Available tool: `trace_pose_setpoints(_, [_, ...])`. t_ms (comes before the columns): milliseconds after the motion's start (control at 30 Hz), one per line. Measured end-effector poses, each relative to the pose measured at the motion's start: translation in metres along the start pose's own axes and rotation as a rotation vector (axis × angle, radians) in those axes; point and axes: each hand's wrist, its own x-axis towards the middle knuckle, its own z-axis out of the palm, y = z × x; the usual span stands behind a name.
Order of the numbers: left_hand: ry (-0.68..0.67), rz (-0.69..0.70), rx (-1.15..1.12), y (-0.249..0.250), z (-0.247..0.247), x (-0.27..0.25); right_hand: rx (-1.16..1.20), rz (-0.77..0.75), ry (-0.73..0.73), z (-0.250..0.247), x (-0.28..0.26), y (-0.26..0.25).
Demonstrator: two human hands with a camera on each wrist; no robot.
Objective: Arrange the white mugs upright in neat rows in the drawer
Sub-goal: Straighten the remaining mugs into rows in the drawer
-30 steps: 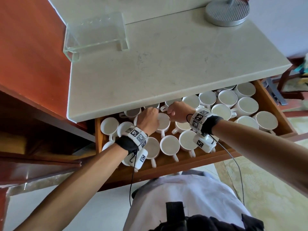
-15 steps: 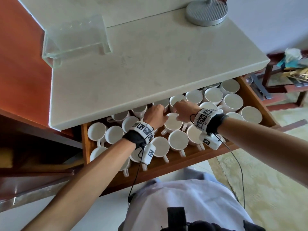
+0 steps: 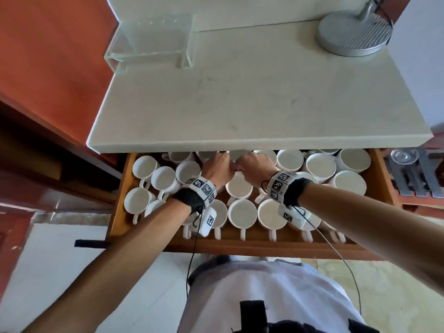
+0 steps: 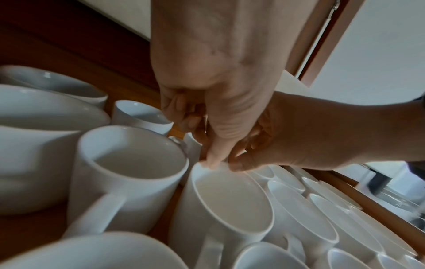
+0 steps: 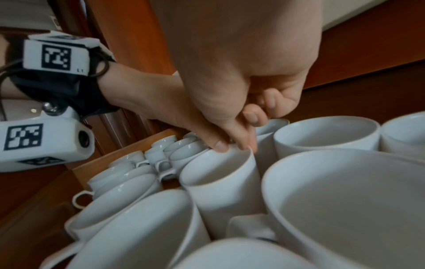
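So, from the head view: left hand and right hand meeting knuckle to knuckle over one white mug in the middle row of the open wooden drawer, upright among other white mugs. Over on the left wrist view: thumb and curled fingers pinching that mug's far rim, right thumb pressed on the same rim just beside. Right wrist view, same deal: both hands clamped on the rim, mug a bit tilted.
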Motion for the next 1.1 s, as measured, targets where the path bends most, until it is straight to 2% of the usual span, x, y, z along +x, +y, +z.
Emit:
trace_pose_setpoints(100, [0.012, -0.022, -0.022, 0.000, -0.007, -0.006, 0.057, 0.001, 0.011, -0.002, 0.002, 0.001])
trace_pose_setpoints(300, [-0.010, 0.010, -0.013, -0.005, -0.007, -0.005, 0.004, 0.029, -0.059, 0.002, 0.000, 0.002])
trace_pose_setpoints(633, [-0.071, 0.103, 0.082, -0.016, -0.009, 0.005, 0.203, 0.167, -0.041, 0.003, 0.001, 0.002])
trace_pose_setpoints(800, [-0.127, 0.152, 0.075, -0.023, -0.006, 0.010, 0.232, 0.218, 0.006, 0.008, 0.001, 0.004])
trace_pose_setpoints(967, [-0.094, 0.169, 0.056, -0.024, -0.005, 0.012, 0.285, 0.282, 0.085, 0.015, 0.001, 0.002])
trace_pose_setpoints(1100, [-0.097, 0.173, 0.039, -0.024, -0.006, 0.010, 0.290, 0.287, 0.066, 0.017, 0.004, 0.002])
